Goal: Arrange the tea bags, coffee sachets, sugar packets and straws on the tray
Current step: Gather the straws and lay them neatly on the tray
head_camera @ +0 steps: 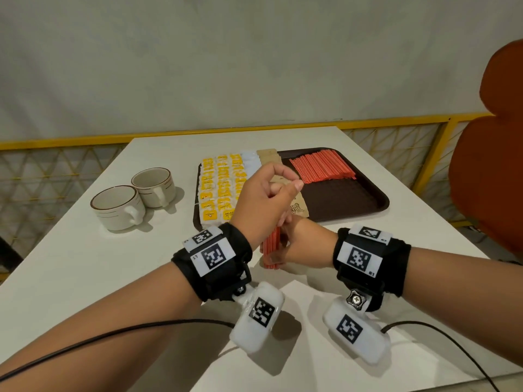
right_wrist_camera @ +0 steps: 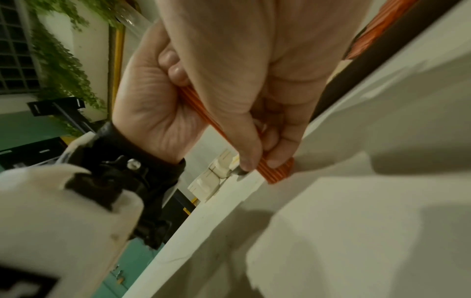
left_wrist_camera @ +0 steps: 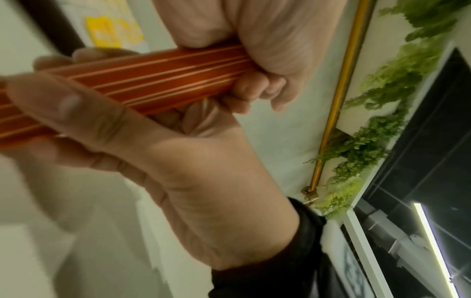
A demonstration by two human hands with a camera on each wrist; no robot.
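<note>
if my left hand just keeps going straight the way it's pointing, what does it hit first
Most likely the brown sachets on the tray, just beyond the knuckles. The left hand points away from you over the tray's near edge while holding the straw bundle. Its height above them is unclear.

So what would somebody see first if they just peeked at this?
Probably the bundle of red striped straws standing upright on the white table, gripped by the left hand and the right hand together. Behind sits the dark brown tray, with bright yellow tea bags on its left and more red straws at the back.
</note>
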